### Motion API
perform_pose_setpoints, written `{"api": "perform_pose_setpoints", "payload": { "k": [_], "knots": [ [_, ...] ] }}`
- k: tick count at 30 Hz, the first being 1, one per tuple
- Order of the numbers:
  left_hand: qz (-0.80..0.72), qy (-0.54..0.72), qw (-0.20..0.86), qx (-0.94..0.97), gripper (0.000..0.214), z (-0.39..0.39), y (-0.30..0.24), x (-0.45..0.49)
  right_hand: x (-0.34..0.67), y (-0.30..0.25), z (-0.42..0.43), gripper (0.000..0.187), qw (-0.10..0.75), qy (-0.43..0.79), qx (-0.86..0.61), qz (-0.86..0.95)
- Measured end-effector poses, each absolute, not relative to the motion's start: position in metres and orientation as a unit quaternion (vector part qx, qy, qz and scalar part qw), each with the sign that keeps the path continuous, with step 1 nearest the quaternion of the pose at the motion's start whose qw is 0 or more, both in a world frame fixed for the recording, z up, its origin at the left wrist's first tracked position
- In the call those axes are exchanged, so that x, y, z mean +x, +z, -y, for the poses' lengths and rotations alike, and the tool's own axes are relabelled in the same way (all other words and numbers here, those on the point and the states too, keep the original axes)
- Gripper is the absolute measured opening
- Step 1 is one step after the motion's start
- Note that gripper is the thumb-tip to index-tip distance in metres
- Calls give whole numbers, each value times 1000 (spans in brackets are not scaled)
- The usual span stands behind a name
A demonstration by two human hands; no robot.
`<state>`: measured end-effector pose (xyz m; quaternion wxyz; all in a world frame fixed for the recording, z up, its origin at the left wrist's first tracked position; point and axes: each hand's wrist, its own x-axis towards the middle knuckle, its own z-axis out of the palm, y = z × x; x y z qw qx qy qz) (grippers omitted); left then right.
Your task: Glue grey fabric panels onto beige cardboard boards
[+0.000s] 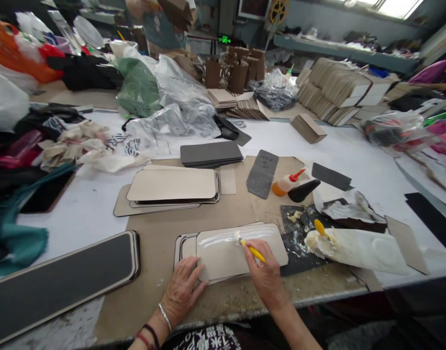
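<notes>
My right hand [265, 272] is closed round a brush with a yellow handle [257, 254]. The brush tip touches the top cream panel [223, 260] of a small stack, where a wet, shiny streak of white glue [223, 236] runs along the far side. My left hand [184, 282] lies with fingers spread on the near left end of that stack. To the right, a white plastic bottle [372, 250] lies on its side, its left end smeared with glue. A second yellow handle [319, 226] sticks up from that end.
Behind are a cream panel stack [174, 183] and a dark grey stack [211, 153]. Long dark panels [70, 277] lie left. A glue bottle with red nozzle [285, 183] stands near a grey template [262, 174]. Bundled boards [339, 87] and plastic bags [179, 102] fill the back.
</notes>
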<state>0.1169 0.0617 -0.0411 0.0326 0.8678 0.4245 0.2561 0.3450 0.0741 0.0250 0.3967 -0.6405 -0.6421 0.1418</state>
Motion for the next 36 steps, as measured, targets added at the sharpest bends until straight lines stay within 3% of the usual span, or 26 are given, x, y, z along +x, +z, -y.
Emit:
{"api": "perform_pose_setpoints", "payload": {
  "k": [8, 16, 27, 36],
  "knots": [
    [-434, 296, 50, 850, 20, -60, -45, 117, 286, 28, -78, 12, 390, 239, -574, 679],
    [-419, 294, 36, 858, 18, -58, -44, 115, 291, 32, -49, 10, 403, 318, -573, 639],
    [-410, 295, 40, 862, 19, -60, -50, 116, 415, 11, -42, 18, 391, 112, -765, 499],
    [-408, 302, 30, 861, 19, -60, -50, 117, 459, 10, -30, 26, 372, 47, -788, 488]
  ]
}}
